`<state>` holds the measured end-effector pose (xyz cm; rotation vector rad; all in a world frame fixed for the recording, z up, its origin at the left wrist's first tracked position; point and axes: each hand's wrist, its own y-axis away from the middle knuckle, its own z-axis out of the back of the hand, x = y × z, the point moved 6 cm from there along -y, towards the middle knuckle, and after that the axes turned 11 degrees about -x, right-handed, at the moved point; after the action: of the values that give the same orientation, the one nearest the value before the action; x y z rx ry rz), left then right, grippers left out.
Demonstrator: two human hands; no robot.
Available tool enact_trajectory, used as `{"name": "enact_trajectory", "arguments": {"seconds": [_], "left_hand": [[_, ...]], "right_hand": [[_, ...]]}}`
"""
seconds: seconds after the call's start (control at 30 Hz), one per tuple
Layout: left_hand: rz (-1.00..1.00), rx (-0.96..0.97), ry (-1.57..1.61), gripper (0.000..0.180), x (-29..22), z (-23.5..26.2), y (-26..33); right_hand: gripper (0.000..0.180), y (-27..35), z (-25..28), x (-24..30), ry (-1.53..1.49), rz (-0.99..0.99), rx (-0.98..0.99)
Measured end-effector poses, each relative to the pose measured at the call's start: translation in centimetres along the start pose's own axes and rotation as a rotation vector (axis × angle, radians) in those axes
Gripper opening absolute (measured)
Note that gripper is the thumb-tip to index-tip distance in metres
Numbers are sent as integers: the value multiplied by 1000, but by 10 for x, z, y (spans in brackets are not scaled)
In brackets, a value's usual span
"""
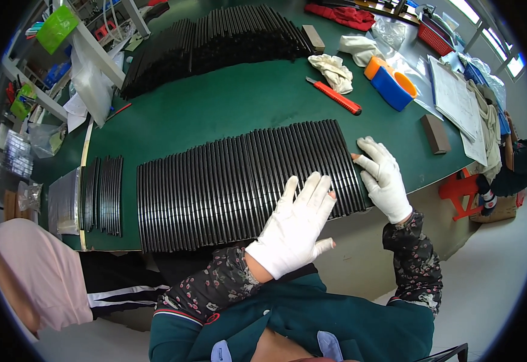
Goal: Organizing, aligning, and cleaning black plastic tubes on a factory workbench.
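Left hand [293, 226]: gloved, flat and spread on the near row of black strips [239, 184].
Right hand [384, 178]: gloved, loosely curled against the row's right end.
Surroundings: red utility knife [334, 96], far row of strips [215, 45], brown block [435, 133] on green table [215, 108].

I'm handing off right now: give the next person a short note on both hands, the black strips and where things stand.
Left hand: gloved, flat and open, pressing on the near row of black strips.
Right hand: gloved, open, against the row's right end, touching the last strips.
Things: the near row lies side by side on the green table; a far row of strips sits behind it; a small stack of strips lies at the left.
Done: the near row looks laid out and close-packed.
Left: the right end looks slightly fanned and may need squaring.
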<state>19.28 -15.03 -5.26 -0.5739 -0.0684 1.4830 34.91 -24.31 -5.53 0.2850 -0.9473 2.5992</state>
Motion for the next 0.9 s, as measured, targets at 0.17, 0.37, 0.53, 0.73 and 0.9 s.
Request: {"name": "enact_trajectory", "arguments": {"seconds": [0.17,0.37,0.53,0.73,0.9], "left_hand": [[-15,12,-30,75,-2,-3,-5],[-198,198,217,71,-35,15,3],[-274,192,110,70,-3,45,-34],[-160,56,-86,75,55,0,-53],[-584,399,525,72,-37,21,-15]], "right_hand": [[37,0,-1,0,29,-2,2],[35,-1,0,1,33,2,-2],[34,0,0,-1,32,-6,1],[35,-2,2,5,10,3,-24],[36,-3,4,10,-2,16,-27]]}}
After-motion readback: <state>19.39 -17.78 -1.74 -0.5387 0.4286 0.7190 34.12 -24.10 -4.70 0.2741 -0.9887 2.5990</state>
